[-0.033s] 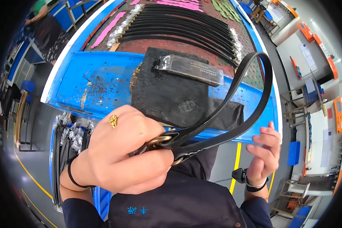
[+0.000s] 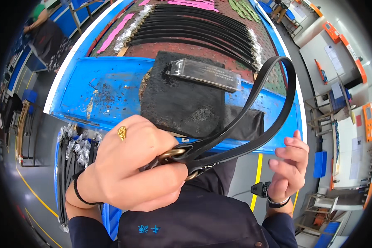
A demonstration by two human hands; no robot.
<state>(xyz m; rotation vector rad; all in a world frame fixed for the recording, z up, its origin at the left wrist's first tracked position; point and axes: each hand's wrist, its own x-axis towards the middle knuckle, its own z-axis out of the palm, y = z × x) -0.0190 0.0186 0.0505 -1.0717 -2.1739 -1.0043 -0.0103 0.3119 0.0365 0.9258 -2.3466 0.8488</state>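
Observation:
My left hand (image 2: 132, 165) is closed around the end of a black leather strap (image 2: 291, 89), near its brass-coloured rings (image 2: 173, 153). From there the strap rises to the right in a long loop over the table edge. Right of the loop's lower part, my right hand (image 2: 291, 165) is raised with its fingers apart and slightly curled, holding nothing. Beyond the left hand lies a worn black pad (image 2: 177, 99), with a clear plastic case (image 2: 206, 75) on top. A black cloth (image 2: 250, 124) sits at the pad's right side, partly behind the strap.
Several black straps (image 2: 194, 37) with plastic-wrapped ends lie in a row across the blue table (image 2: 91, 78). Pink strips (image 2: 115, 33) and green strips (image 2: 244, 10) lie farther back. More wrapped straps (image 2: 70, 165) hang at lower left. Another person (image 2: 47, 33) stands at far left.
My right hand has shifted slightly up and to the right. The pad and case appear a little farther left in view. The left hand keeps its hold on the strap.

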